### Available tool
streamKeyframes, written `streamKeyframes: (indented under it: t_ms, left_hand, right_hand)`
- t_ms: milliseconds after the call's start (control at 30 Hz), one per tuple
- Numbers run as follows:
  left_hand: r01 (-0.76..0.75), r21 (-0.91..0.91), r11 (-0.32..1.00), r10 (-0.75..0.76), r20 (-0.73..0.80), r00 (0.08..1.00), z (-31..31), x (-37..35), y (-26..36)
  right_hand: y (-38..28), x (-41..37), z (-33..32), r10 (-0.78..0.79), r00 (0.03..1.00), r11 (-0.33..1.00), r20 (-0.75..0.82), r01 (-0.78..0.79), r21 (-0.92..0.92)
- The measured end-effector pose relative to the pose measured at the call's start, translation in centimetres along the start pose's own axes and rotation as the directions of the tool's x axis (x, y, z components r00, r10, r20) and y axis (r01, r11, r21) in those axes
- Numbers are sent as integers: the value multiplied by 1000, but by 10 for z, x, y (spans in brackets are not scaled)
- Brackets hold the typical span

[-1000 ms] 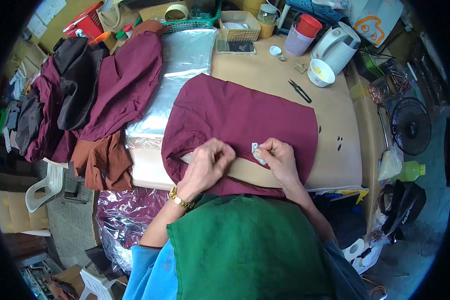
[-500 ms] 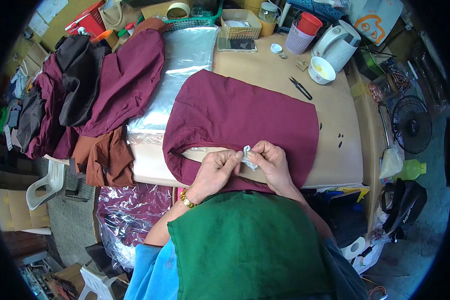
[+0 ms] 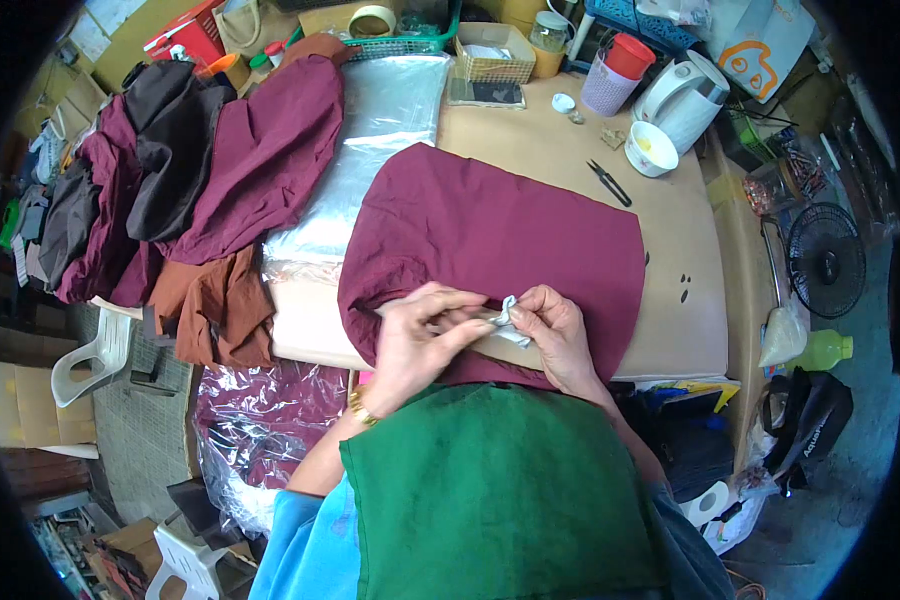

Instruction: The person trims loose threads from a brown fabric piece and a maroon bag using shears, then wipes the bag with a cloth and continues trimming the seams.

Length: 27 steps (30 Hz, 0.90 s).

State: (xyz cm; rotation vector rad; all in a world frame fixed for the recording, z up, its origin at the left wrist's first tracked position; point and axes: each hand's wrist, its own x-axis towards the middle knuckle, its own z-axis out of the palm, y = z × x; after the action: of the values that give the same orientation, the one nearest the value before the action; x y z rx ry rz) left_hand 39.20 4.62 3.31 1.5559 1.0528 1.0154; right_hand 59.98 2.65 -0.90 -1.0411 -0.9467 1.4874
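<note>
A maroon fabric garment piece [image 3: 530,225] lies on the worktable, its opening turned toward me. Over that opening, my right hand [image 3: 558,335] pinches a small crumpled white piece [image 3: 511,322], which looks like a label or scrap of cloth, between thumb and fingertips. My left hand [image 3: 415,335] is beside it on the left, its fingers stretched out, apart and slightly blurred, with the thumb tip close to the white piece. A gold watch [image 3: 361,407] is on the left wrist. Black thread snips [image 3: 609,184] rest on the table beyond the garment.
Maroon, black and rust-brown garments [image 3: 255,160] are heaped at the left, beside a stack of clear plastic bags [image 3: 395,110]. At the back right stand a white bowl [image 3: 651,150], an electric kettle [image 3: 682,98] and a lilac cup [image 3: 604,92]. A green apron [image 3: 500,480] covers my front.
My left hand has loosened from its pinch near the white piece, its fingers now stretched out. My right hand still holds the piece. The whole view has shifted slightly.
</note>
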Motion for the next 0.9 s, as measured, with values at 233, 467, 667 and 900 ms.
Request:
streamKeyframes:
  t_ms: [233, 467, 667, 900]
  left_hand:
    - [5, -114, 993, 1, 51, 999, 29, 4, -14]
    - [-317, -6, 949, 316, -47, 948, 34, -1, -33]
    - [-281, -15, 960, 280, -42, 959, 26, -3, -38]
    - [-81, -734, 674, -17, -125, 992, -12, -8, -44]
  right_hand:
    - [-2, -5, 2, -111, 993, 991, -42, 107, -86]
    - [2, -4, 6, -45, 999, 999, -26, 45, 20]
    - [0, -3, 8, -31, 999, 998, -32, 33, 46]
    - [1, -2, 5, -49, 997, 998, -58, 51, 43]
